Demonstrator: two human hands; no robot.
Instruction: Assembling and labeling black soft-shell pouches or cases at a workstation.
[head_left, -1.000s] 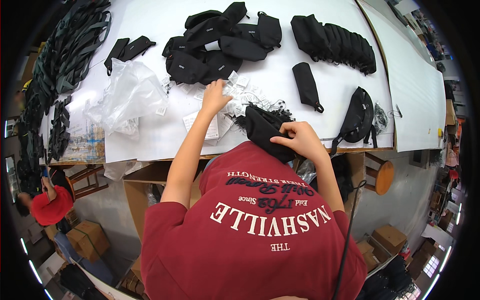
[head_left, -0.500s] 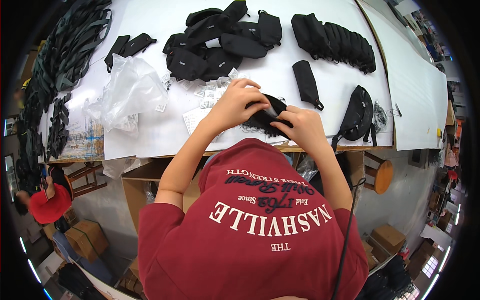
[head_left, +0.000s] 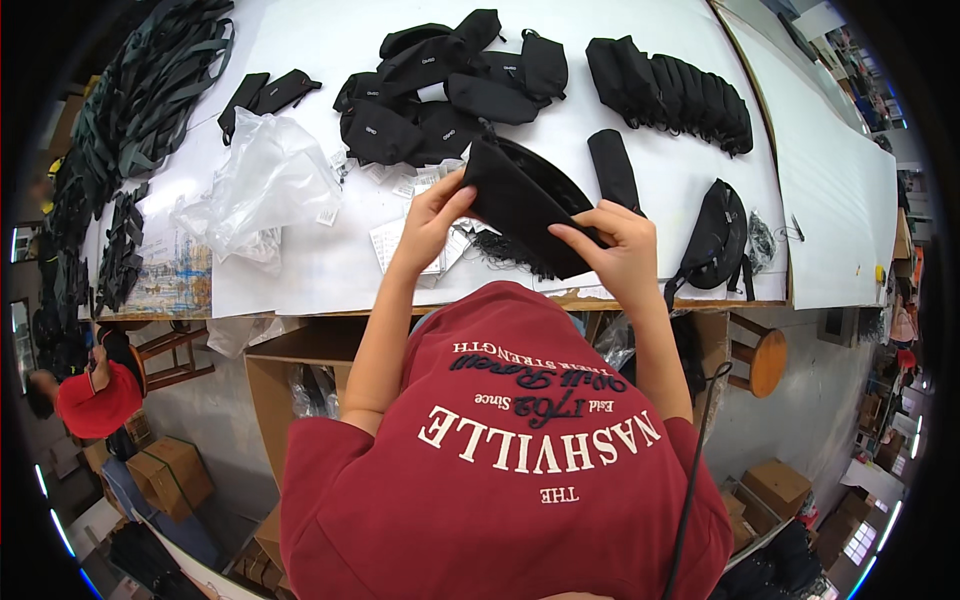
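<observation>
You hold a black bag (head_left: 520,205) up over the near edge of the white table (head_left: 300,270). Your left hand (head_left: 432,215) pinches its left end, fingers shut tight on the soft cloth. Your right hand (head_left: 618,250) grips its lower right corner, thumb on top. The bag looks flat and floppy, with a curved open edge at the back. Behind the bag lies a pile of black bags (head_left: 440,85). Left of the bag sits a crinkly clear plastic bag (head_left: 265,180). Right of it rests a rounder black pouch (head_left: 715,235) with a strap.
</observation>
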